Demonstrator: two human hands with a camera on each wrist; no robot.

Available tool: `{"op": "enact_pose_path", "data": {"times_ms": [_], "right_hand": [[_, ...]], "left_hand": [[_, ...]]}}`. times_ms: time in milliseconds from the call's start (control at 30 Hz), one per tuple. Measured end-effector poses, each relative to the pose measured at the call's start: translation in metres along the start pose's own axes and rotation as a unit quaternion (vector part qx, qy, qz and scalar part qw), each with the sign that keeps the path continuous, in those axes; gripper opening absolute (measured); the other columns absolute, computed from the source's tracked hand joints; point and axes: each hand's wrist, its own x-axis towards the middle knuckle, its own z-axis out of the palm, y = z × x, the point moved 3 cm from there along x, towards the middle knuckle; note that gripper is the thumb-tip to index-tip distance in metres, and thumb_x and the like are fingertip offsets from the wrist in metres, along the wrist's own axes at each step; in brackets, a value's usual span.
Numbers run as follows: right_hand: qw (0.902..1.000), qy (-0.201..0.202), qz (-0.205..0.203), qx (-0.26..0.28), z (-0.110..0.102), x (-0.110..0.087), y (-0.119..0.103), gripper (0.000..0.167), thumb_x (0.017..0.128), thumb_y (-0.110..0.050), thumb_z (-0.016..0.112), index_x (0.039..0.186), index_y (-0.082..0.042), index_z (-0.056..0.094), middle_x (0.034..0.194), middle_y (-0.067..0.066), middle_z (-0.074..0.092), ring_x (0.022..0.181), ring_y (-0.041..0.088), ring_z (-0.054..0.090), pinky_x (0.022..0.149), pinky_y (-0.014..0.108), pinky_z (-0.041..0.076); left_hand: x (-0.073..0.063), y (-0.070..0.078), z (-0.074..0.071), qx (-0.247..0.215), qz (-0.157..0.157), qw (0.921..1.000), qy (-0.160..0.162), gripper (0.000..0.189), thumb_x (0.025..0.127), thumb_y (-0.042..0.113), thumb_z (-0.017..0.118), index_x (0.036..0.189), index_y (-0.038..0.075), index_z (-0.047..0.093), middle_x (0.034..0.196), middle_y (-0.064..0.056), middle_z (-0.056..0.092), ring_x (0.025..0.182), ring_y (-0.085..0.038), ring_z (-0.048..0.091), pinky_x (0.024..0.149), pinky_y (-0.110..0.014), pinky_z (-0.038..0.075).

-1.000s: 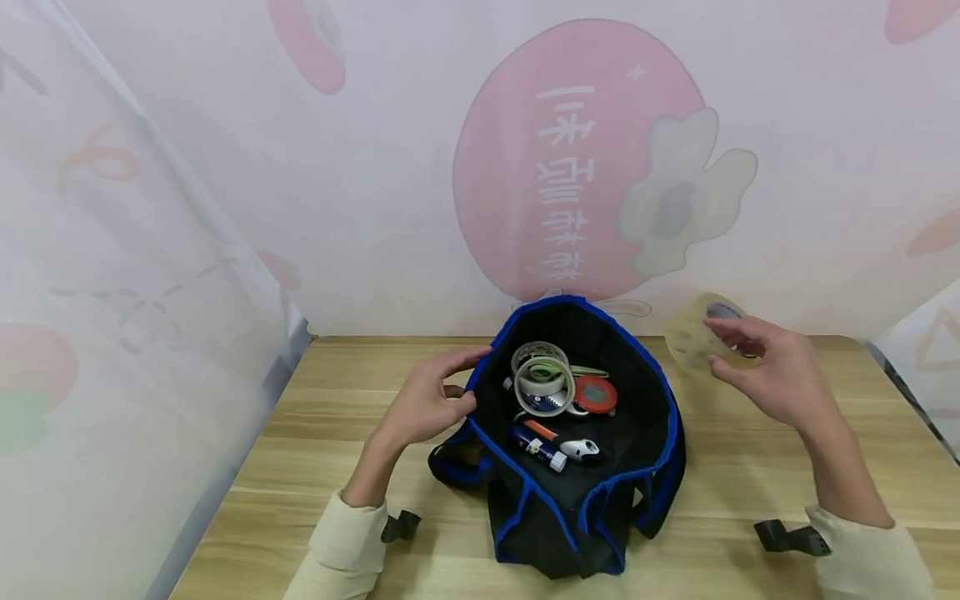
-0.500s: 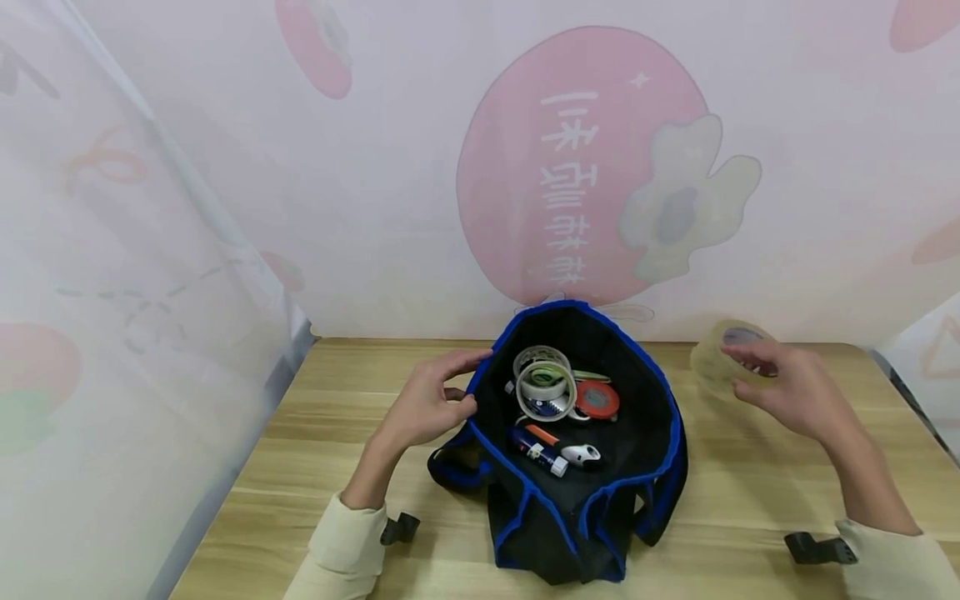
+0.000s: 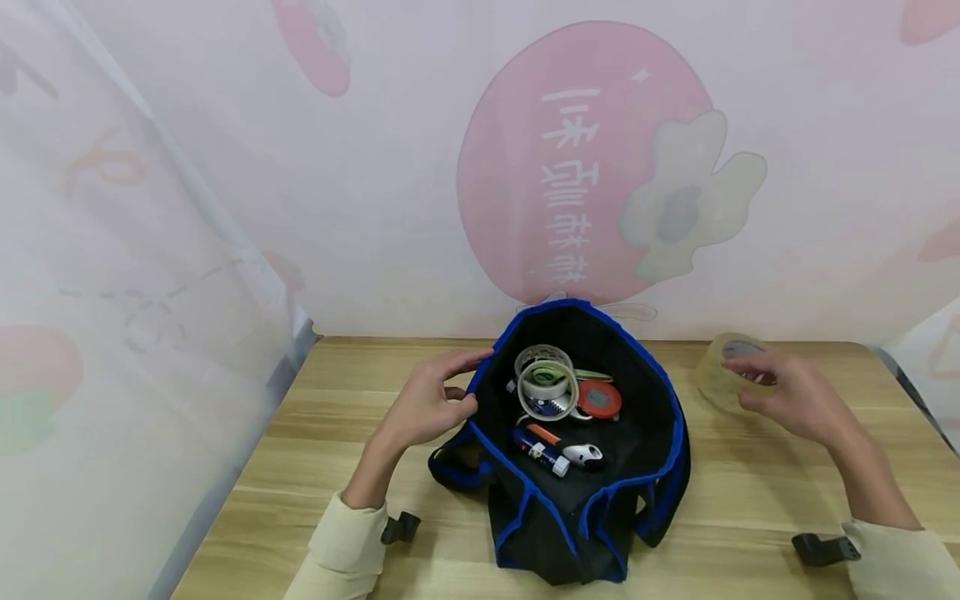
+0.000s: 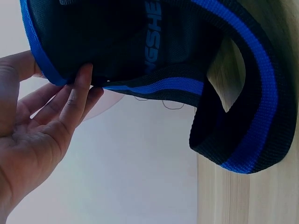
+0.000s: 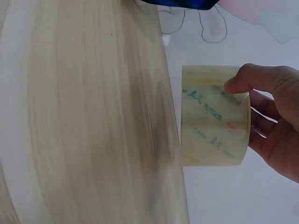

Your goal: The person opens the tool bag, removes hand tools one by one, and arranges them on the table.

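L hand is pinching blk bag @ its 9 o'clock; R hand is pinching tape roll @ bag's 2.

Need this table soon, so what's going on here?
Someone is using both hands. The left hand holds the rim of an open black bag on the table. The right hand grips a clear tape roll outside the bag, near the table's far edge. Several small things are in the bag, among them a red disc and a blue tube.
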Motion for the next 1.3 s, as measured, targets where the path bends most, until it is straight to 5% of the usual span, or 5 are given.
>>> {"op": "enact_pose_path", "data": {"times_ms": [200,600,1000,1133,1300], "right_hand": [[0.9996,-0.019,-0.005,0.018,0.011,0.004,-0.004,0.045,0.080,0.003,0.086,0.124,-0.003,0.079,0.109,0.014,0.081,0.091,0.012,0.069,0.074,0.023,0.057],[0.9981,-0.053,-0.030,0.006,0.023,0.004,-0.005,0.043,0.081,0.005,0.086,0.123,-0.002,0.079,0.111,0.011,0.080,0.090,0.022,0.073,0.075,0.029,0.060],[0.9987,-0.015,-0.036,0.032,0.007,0.013,-0.039,0.038,0.092,-0.005,0.081,0.130,-0.003,0.074,0.118,0.014,0.079,0.100,0.033,0.074,0.082,0.027,0.062],[0.9977,0.000,-0.050,0.045,0.001,0.018,-0.067,0.039,0.093,-0.006,0.080,0.131,-0.006,0.074,0.123,0.014,0.078,0.101,0.027,0.074,0.086,0.016,0.057],[0.9940,0.028,-0.080,0.068,-0.004,0.023,-0.098,0.038,0.092,-0.002,0.080,0.129,-0.007,0.074,0.125,0.010,0.078,0.103,0.000,0.068,0.090,0.005,0.050]], "left_hand": [[0.000,0.001,0.000,0.006,-0.002,1.0000,0.000,0.066,0.089,-0.005,0.067,0.152,0.014,0.061,0.153,-0.007,0.063,0.139,-0.032,0.063,0.092,-0.037,0.065],[0.001,0.003,0.000,0.005,-0.003,1.0000,-0.006,0.066,0.089,-0.004,0.067,0.152,0.012,0.061,0.153,-0.008,0.063,0.139,-0.031,0.063,0.091,-0.035,0.065],[0.001,0.005,-0.003,0.004,-0.011,0.9999,-0.004,0.065,0.090,-0.003,0.068,0.152,0.013,0.061,0.153,-0.008,0.064,0.138,-0.032,0.065,0.089,-0.035,0.066],[0.002,0.006,-0.004,0.019,-0.013,0.9997,0.001,0.065,0.089,-0.001,0.070,0.152,0.014,0.062,0.149,-0.008,0.066,0.127,-0.032,0.070,0.084,-0.033,0.066],[0.002,0.005,-0.004,0.019,-0.024,0.9995,-0.001,0.064,0.090,0.000,0.071,0.151,0.017,0.063,0.143,-0.004,0.070,0.111,-0.023,0.074,0.075,-0.028,0.064]]}}
